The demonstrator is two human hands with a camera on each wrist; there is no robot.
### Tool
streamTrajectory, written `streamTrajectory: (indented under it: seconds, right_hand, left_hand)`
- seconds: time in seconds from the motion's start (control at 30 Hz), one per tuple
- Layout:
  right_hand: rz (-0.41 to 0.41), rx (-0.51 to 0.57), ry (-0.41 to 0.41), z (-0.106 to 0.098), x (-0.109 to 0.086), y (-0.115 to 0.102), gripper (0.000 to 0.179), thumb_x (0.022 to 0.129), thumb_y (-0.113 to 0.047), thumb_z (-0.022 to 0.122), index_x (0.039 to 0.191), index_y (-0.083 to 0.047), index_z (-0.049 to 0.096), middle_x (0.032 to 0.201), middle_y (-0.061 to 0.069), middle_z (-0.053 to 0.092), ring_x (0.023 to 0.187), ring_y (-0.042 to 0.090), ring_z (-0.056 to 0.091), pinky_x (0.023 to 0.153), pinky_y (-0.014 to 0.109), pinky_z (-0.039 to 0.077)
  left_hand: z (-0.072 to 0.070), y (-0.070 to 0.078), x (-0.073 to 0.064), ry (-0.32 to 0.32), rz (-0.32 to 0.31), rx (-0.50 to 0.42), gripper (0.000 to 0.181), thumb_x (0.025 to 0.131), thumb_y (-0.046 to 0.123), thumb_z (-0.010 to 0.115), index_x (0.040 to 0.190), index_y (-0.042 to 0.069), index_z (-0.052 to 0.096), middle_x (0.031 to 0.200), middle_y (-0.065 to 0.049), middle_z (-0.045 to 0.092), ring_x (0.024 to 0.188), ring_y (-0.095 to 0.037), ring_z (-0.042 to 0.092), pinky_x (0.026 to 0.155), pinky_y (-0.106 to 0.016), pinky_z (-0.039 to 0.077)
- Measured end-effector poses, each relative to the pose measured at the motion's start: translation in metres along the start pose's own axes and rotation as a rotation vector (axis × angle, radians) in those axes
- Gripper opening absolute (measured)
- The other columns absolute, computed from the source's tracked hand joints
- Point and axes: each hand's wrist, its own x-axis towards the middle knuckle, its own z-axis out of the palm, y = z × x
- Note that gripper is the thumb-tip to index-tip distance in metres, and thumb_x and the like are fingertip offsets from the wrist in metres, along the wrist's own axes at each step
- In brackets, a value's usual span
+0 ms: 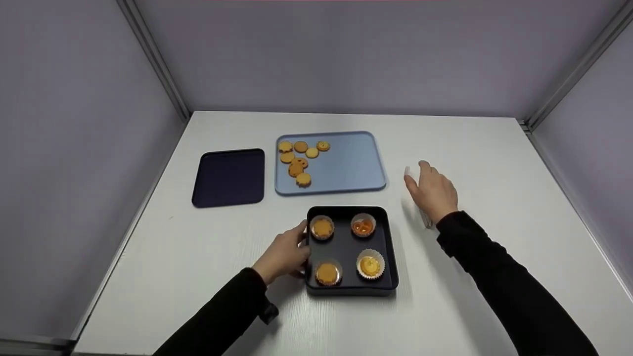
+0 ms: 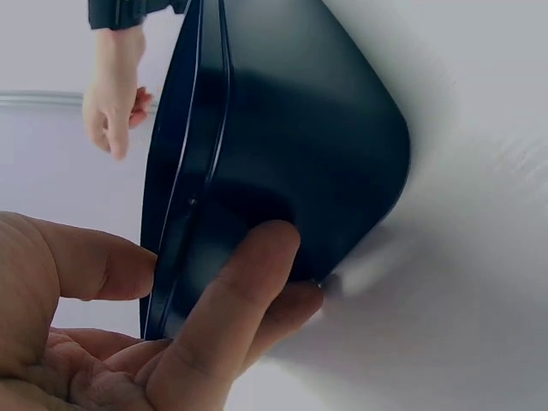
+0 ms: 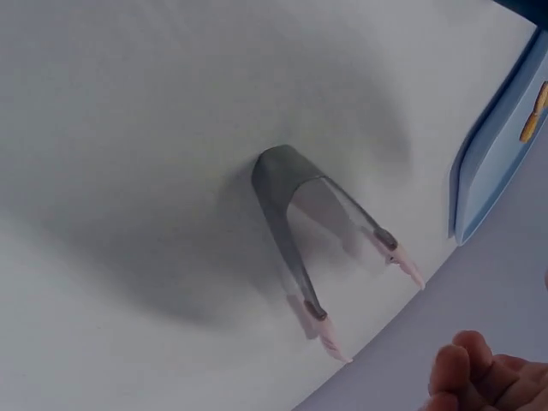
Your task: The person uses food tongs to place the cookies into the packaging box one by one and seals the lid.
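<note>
A square black baking pan [image 1: 346, 249] sits near the front of the table. Several paper baking cups [image 1: 382, 267] stand in it, three holding cookies and the one at the back right holding glossy orange pieces [image 1: 362, 227]. My left hand [image 1: 284, 254] grips the pan's left side, its thumb at the rim and fingers against the outer wall. To the right of the pan, my right hand [image 1: 435, 193] hovers above the table with fingers loosely extended and nothing in them. Beneath it lie metal tongs [image 3: 278, 184] with pale pinkish tips, mostly covered by that hand in the head view.
Behind the pan is a light blue tray [image 1: 346, 163] with several cookies [image 1: 300, 147] gathered at its left side. A dark navy tray [image 1: 230, 178] lies to its left. Grey panels [image 1: 346, 54] enclose the white table [image 1: 494, 163] at the back and sides.
</note>
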Motion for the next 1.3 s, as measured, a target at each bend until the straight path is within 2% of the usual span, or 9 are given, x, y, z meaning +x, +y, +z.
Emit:
streamTrajectory:
  seconds: [0.17,0.3,0.47,0.6,0.7,0.83,1.03,1.17,1.3]
  right_hand:
    - [-0.028,0.07,-0.077,0.0,-0.005,-0.014,0.052,0.105,-0.035,0.052,0.138,0.005,0.053,0.114,0.031,0.068,0.09,0.048,0.067,0.073,0.06,0.053]
    - [-0.059,0.107,-0.162,0.001,-0.013,-0.027,0.049,0.106,-0.034,0.051,0.137,0.003,0.056,0.105,0.031,0.071,0.085,0.047,0.069,0.071,0.06,0.053]
    - [-0.133,0.123,-0.185,0.006,-0.023,-0.041,0.043,0.105,-0.03,0.053,0.131,0.003,0.062,0.098,0.031,0.072,0.078,0.047,0.069,0.066,0.06,0.054]
    - [-0.167,0.119,-0.17,0.011,-0.029,-0.044,0.039,0.105,-0.027,0.054,0.128,0.002,0.064,0.099,0.028,0.073,0.077,0.048,0.069,0.066,0.06,0.054]
    - [-0.176,0.113,-0.157,0.013,-0.032,-0.044,0.037,0.105,-0.026,0.054,0.127,0.001,0.065,0.099,0.027,0.073,0.077,0.047,0.069,0.067,0.06,0.055]
    - [-0.18,0.115,-0.152,0.012,-0.031,-0.043,0.035,0.105,-0.025,0.055,0.126,0.001,0.065,0.099,0.026,0.073,0.077,0.047,0.069,0.066,0.06,0.054]
    - [-0.181,0.119,-0.167,0.008,-0.03,-0.043,0.036,0.105,-0.025,0.054,0.127,0.0,0.066,0.1,0.025,0.073,0.077,0.046,0.069,0.067,0.059,0.055]
    - [-0.19,0.11,-0.162,0.007,-0.028,-0.042,0.036,0.106,-0.026,0.053,0.127,-0.001,0.067,0.097,0.024,0.074,0.074,0.043,0.069,0.064,0.057,0.054]
    - [-0.204,0.113,-0.151,0.006,-0.027,-0.041,0.035,0.105,-0.025,0.054,0.126,-0.001,0.067,0.091,0.022,0.073,0.069,0.039,0.068,0.061,0.054,0.054]
  left_hand:
    - [-0.006,-0.002,0.001,0.011,-0.02,-0.083,0.072,0.096,0.009,0.054,0.163,0.01,0.027,0.156,-0.026,0.042,0.064,-0.022,0.062,0.058,-0.037,0.062]
    - [-0.016,-0.005,0.007,0.077,0.001,-0.03,0.062,0.1,0.017,0.054,0.159,0.007,0.037,0.15,-0.024,0.051,0.063,-0.025,0.064,0.061,-0.038,0.062]
    - [-0.045,-0.016,0.021,0.309,0.118,0.258,0.047,0.101,0.018,0.053,0.145,0.003,0.056,0.133,-0.019,0.067,0.097,-0.033,0.072,0.088,-0.048,0.058]
    - [-0.074,-0.031,0.034,0.488,0.155,0.473,0.041,0.101,0.015,0.053,0.138,0.003,0.063,0.124,-0.02,0.071,0.097,-0.038,0.072,0.08,-0.053,0.058]
    - [-0.093,-0.043,0.042,0.514,0.143,0.595,0.043,0.101,0.012,0.053,0.14,-0.001,0.059,0.134,-0.025,0.064,0.112,-0.045,0.066,0.089,-0.058,0.056]
    - [-0.11,-0.056,0.048,0.447,0.118,0.745,0.045,0.102,0.01,0.051,0.143,-0.008,0.053,0.146,-0.031,0.051,0.137,-0.054,0.042,0.112,-0.063,0.038]
    - [-0.116,-0.071,0.05,0.433,0.127,0.919,0.037,0.098,0.003,0.051,0.131,-0.01,0.062,0.13,-0.031,0.063,0.119,-0.052,0.059,0.101,-0.063,0.047]
    - [-0.117,-0.079,0.052,0.47,0.162,0.994,0.023,0.094,-0.002,0.055,0.111,-0.009,0.069,0.108,-0.027,0.071,0.096,-0.046,0.068,0.086,-0.059,0.055]
    - [-0.117,-0.084,0.055,0.496,0.215,1.087,0.01,0.091,-0.006,0.059,0.09,-0.006,0.069,0.084,-0.022,0.07,0.076,-0.04,0.069,0.071,-0.055,0.058]
